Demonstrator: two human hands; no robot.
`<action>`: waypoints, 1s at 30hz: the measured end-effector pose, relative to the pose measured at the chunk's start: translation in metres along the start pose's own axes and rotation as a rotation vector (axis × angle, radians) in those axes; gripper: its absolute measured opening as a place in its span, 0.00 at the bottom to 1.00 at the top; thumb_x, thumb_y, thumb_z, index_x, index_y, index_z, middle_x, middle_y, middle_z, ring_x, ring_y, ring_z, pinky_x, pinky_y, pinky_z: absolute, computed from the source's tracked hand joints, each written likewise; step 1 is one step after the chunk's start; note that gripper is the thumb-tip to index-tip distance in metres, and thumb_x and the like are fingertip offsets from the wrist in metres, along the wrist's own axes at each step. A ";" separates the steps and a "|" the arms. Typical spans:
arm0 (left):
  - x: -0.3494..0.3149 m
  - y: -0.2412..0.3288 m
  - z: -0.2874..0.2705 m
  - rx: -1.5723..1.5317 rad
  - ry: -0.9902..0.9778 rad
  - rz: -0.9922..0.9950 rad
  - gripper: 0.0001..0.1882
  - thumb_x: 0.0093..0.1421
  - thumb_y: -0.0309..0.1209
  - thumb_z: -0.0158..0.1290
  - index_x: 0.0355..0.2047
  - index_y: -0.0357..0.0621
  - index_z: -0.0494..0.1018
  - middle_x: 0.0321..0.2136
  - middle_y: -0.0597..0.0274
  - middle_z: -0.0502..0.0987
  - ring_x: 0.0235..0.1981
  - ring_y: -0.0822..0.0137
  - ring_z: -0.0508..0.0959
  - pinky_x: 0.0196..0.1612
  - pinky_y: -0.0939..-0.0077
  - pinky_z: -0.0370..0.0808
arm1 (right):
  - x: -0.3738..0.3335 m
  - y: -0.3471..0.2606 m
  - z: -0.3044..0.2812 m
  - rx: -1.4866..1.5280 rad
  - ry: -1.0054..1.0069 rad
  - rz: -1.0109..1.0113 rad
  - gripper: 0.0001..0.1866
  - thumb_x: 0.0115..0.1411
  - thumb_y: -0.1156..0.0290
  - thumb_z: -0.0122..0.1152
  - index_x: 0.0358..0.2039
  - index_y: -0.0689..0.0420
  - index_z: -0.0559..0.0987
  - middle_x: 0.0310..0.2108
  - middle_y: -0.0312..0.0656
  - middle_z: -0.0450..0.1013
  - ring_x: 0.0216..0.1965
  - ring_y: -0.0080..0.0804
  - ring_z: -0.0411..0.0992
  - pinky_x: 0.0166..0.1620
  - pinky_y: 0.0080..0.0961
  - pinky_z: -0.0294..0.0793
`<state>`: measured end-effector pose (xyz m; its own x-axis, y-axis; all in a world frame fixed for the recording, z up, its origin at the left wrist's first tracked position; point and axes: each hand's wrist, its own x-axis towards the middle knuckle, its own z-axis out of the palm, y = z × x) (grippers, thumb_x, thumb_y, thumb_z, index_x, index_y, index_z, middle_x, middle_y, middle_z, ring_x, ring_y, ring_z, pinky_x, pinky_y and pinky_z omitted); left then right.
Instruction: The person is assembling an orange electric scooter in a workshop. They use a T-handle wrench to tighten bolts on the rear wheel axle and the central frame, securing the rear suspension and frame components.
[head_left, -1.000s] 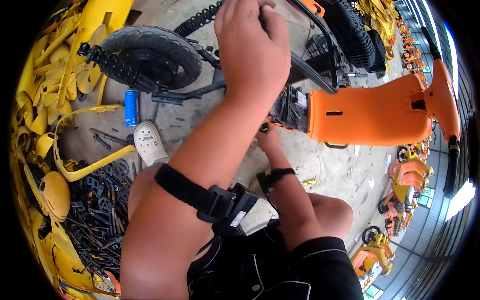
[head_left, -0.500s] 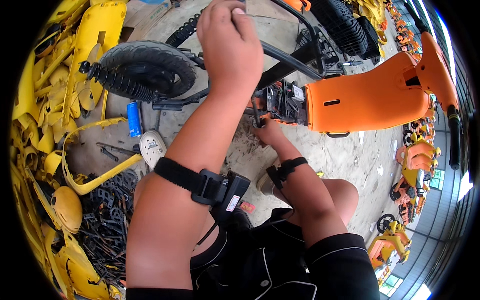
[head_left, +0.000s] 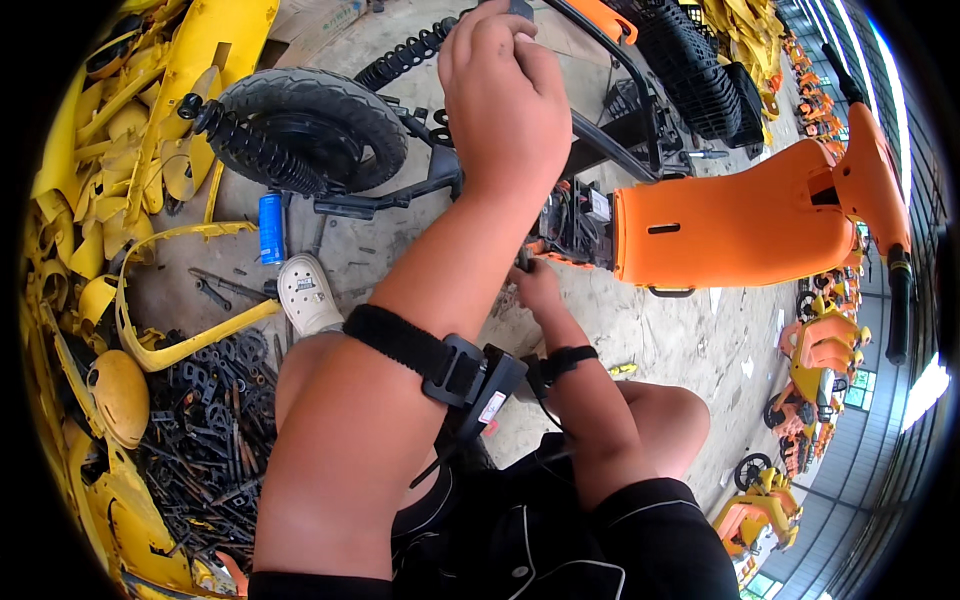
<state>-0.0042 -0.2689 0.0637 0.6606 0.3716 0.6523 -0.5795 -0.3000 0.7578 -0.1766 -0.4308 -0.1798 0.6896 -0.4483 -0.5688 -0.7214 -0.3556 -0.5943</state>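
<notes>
My left hand [head_left: 508, 115] reaches up over the black metal frame [head_left: 610, 150] of a scooter, its fingers curled around a black part at the top whose shape is mostly hidden. Lower down, my right hand [head_left: 540, 286] is closed on a dark, rod-like piece [head_left: 524, 258] beside the scooter's open middle, where wires and a small box [head_left: 598, 204] show. My left forearm covers part of this area. The scooter's orange body panel [head_left: 735, 215] extends to the right, and its rear wheel [head_left: 310, 130] with a black shock absorber [head_left: 260, 155] lies to the left.
Yellow body panels [head_left: 215, 60] pile up along the left. Below them is a heap of dark metal parts [head_left: 215, 440]. A blue can [head_left: 271, 228] and wrenches [head_left: 212, 292] lie near my shoe [head_left: 306, 291]. A black basket [head_left: 690, 70] is at the back; other scooters [head_left: 760, 515] line the right.
The view has shifted slightly, so the scooter sits lower in it. My left hand appears farther right, still curled at the frame. My right hand stays closed by the scooter's middle.
</notes>
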 end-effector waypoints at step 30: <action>0.002 -0.012 -0.004 -0.164 -0.139 -0.033 0.11 0.66 0.32 0.47 0.38 0.39 0.76 0.53 0.49 0.75 0.54 0.50 0.74 0.59 0.63 0.67 | -0.023 0.004 0.064 0.470 -0.026 0.041 0.14 0.61 0.63 0.62 0.35 0.62 0.75 0.22 0.44 0.73 0.17 0.36 0.71 0.21 0.35 0.70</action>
<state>0.0025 -0.2611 0.0556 0.7337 0.2506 0.6316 -0.6187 -0.1381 0.7734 -0.1913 -0.3688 -0.2053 0.6669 -0.4316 -0.6075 -0.6447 0.0748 -0.7608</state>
